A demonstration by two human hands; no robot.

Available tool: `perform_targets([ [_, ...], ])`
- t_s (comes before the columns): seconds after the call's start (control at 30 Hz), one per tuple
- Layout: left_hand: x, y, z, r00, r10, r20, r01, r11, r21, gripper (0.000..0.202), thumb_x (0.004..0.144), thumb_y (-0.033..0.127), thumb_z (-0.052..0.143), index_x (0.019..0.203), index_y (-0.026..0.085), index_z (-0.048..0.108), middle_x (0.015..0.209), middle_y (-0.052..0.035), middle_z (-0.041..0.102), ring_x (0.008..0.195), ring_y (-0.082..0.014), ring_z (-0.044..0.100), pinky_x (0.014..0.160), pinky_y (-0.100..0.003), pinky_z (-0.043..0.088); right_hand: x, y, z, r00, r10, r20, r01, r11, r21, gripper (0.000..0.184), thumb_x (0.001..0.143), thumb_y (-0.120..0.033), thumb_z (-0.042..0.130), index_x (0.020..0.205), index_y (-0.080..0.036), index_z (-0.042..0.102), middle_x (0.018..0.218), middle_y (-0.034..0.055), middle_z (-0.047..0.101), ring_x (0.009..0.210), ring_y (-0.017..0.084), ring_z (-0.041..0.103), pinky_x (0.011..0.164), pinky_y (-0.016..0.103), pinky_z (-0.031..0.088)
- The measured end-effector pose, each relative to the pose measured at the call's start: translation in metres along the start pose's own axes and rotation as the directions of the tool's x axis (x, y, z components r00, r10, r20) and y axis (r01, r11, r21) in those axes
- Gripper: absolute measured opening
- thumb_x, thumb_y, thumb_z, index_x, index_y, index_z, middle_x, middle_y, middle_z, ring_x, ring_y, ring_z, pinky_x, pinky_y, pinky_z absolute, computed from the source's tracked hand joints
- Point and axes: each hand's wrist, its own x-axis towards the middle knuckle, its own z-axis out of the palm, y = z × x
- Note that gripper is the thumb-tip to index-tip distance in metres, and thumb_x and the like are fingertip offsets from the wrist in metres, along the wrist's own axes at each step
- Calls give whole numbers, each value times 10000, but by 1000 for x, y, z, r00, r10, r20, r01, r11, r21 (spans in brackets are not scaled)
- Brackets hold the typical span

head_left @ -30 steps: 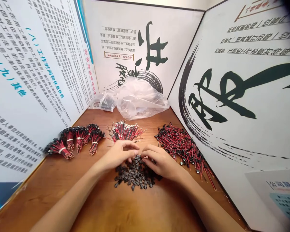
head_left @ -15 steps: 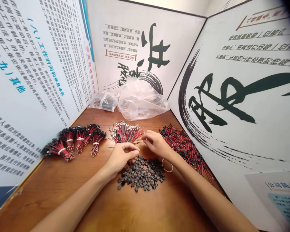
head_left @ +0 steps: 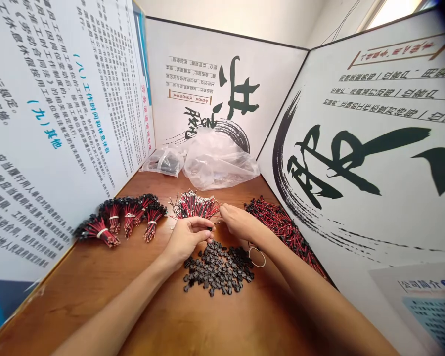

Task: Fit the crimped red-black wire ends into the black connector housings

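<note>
My left hand (head_left: 186, 239) is closed in a pinch, with a small black plastic connector housing (head_left: 210, 229) between thumb and fingertips. Just to its right, my right hand (head_left: 238, 221) has its fingers curled together at the right edge of a pile of red and black wires (head_left: 196, 203) with pale metal tips. A thin wire end seems to show by its fingertips, but what they hold is too small to make out. Beneath both hands lies a heap of loose black connector housings (head_left: 218, 269). A thin bangle (head_left: 257, 257) hangs at my right wrist.
At left stand several banded bundles of red and black wires (head_left: 129, 215). A long pile of wires with black ends (head_left: 282, 227) runs along the right panel. Clear plastic bags (head_left: 218, 160) lie at the back, and printed panels (head_left: 226, 39) wall in the wooden table (head_left: 163, 311).
The view has tilted up slightly. My right hand has turned, its fingers drawn together by the wire pile. My left hand keeps its pinch, and the black housing now shows in it.
</note>
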Motion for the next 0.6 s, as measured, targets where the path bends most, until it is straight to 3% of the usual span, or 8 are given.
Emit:
perform_targets([
  [0.1,-1,-1,3,1000,-4,10,4,1000,1,201,636,116,761,820,75,693,715,-57,729,616,-135,681,664,-245,543,-20,-1,-5,996,36,-79,-28,994,106,187,931,-48,372,995,-137,524,872,75,620,788,184,588,714,288,452],
  [0.17,-1,-2,5,1000,-1,8,1,1000,9,191,633,109,764,807,76,693,711,-55,729,610,-138,683,662,-248,547,-35,-5,-6,983,75,-170,-10,934,356,202,939,-97,392,1098,-144,509,842,40,611,741,160,583,682,274,464],
  [0.2,-2,-2,6,1000,2,8,-2,1000,17,186,632,106,765,802,78,693,701,-50,726,604,-139,682,659,-249,548,-42,-9,-5,973,106,-207,19,852,523,241,928,-126,434,1159,-151,499,833,26,606,714,151,579,653,266,468],
  [0.27,-4,-3,9,1000,13,9,-14,999,42,180,630,100,767,795,84,697,682,-39,719,591,-138,676,651,-251,549,-54,-18,-1,959,180,-219,69,602,796,319,894,-195,534,1211,-173,514,827,13,599,653,136,563,574,248,459],
  [0.33,-7,-5,12,1000,20,14,-21,997,70,189,623,99,776,799,90,706,702,-39,724,603,-139,675,654,-253,551,-63,-27,4,950,257,-179,70,383,921,228,863,-256,615,1077,-178,599,790,9,603,584,116,535,506,229,429],
  [0.43,-12,-8,16,999,10,39,-13,997,76,210,614,111,796,809,102,717,768,-51,742,650,-148,685,671,-258,559,-69,-38,10,934,330,-134,81,170,982,131,819,-284,700,844,-174,633,706,2,614,504,91,500,465,215,401],
  [0.5,-14,-9,18,999,-3,48,1,999,53,216,614,123,808,809,110,717,773,-48,747,648,-152,692,672,-261,564,-71,-42,11,924,348,-161,131,106,986,117,806,-265,725,816,-178,647,735,13,645,506,88,510,466,214,413],
  [0.6,-17,-8,19,997,-49,58,49,999,3,224,617,141,825,808,112,711,748,-48,755,639,-159,710,682,-261,570,-72,-42,8,908,337,-251,219,130,967,32,823,-218,710,829,-192,692,835,38,684,542,93,541,472,214,439],
])
